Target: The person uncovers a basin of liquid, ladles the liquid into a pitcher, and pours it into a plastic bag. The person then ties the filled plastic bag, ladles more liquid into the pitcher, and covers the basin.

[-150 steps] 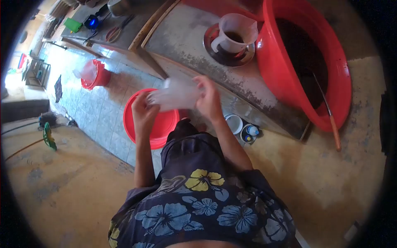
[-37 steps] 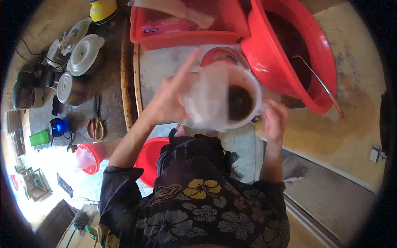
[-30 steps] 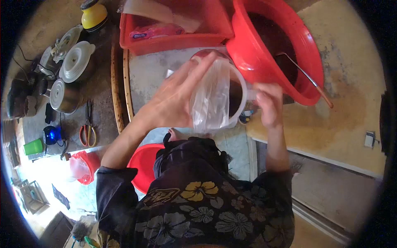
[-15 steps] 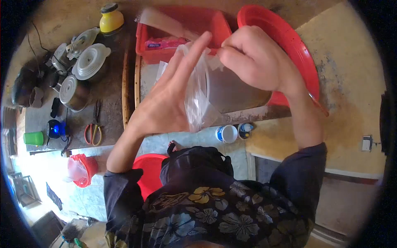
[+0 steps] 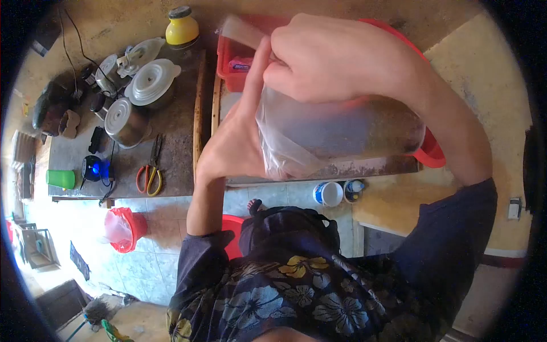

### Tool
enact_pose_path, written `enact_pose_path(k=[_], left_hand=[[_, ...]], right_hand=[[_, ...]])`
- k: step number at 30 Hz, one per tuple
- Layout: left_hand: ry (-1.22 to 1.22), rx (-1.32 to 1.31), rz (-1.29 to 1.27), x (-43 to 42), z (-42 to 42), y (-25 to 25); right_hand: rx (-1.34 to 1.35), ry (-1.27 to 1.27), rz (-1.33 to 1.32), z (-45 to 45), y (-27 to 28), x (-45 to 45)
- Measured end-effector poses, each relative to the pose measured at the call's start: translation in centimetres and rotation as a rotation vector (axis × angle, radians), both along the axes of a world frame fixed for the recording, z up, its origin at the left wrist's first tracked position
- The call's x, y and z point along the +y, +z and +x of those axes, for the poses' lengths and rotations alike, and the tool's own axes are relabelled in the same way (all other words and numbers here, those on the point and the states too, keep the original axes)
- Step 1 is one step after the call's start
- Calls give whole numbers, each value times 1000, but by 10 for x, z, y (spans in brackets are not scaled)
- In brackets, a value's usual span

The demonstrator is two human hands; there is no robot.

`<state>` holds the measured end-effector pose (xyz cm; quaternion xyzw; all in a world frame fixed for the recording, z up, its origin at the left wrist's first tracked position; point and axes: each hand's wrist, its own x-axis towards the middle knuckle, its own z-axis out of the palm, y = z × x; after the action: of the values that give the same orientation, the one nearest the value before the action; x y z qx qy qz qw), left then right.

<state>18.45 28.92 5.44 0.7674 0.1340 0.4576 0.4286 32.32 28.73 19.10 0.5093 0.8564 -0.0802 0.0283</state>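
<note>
A large, clear plastic bag point(image 5: 342, 128) is puffed out sideways between my forearms, its film wrinkled near my left palm. My left hand point(image 5: 236, 139) grips the bag's left end, with a finger stretched upward along it. Curled into a fist, my right hand point(image 5: 342, 60) presses against that fingertip at the top of the bag. It seems to pinch the gathered film, though the fingers hide the exact grip. A pale translucent strip point(image 5: 242, 31) sticks out beyond the fist to the upper left; whether it belongs to the bag I cannot tell.
Behind the bag are a red bin point(image 5: 228, 71) and a red basin point(image 5: 430, 154). Lidded pots point(image 5: 151, 82), scissors point(image 5: 151, 171), a green cup point(image 5: 60, 179) and a yellow jar point(image 5: 182, 31) occupy the left counter. A white tub point(image 5: 329, 194) stands below.
My right hand has swung left and down to meet my left finger. The bag now shows swollen out to the right beneath it. The whole view has shifted slightly.
</note>
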Motion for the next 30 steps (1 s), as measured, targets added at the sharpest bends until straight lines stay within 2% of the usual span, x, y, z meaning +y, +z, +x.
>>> enact_pose_path(k=[1, 4, 6, 8, 10, 13, 16, 19, 22, 24, 26, 28, 30], left_hand=[[-9, -43, 72, 2, 0, -4], [108, 37, 28, -6, -6, -7], [220, 68, 198, -2, 0, -11], [240, 49, 235, 1, 8, -21], [191, -27, 134, 2, 15, -36], [153, -1, 20, 4, 21, -52], [185, -10, 11, 3, 27, -60], [206, -18, -12, 6, 34, -73], [227, -41, -45, 7, 43, -88], [238, -60, -69, 7, 49, -96], [250, -85, -97, 9, 52, -101], [274, -126, -137, 10, 56, -103], [299, -183, -187, 12, 58, -102]], right_hand=[[-1, 18, -23, -3, 0, 0], [-58, 48, -17, -4, -1, 4], [-75, 89, -58, -4, -3, 7], [-154, 129, -91, -3, -4, 7], [-305, 185, -119, -10, -2, 9], [-416, 132, -148, -18, -7, 10], [-430, 215, -109, -13, -24, 13], [-381, 154, -71, -15, -27, 10], [-528, 251, -17, -24, -41, 9], [-561, 473, 134, -13, -51, 12], [-635, 534, 182, -17, -49, 5], [-749, 447, 140, -31, -49, -8], [-831, 446, 242, -31, -50, -16]])
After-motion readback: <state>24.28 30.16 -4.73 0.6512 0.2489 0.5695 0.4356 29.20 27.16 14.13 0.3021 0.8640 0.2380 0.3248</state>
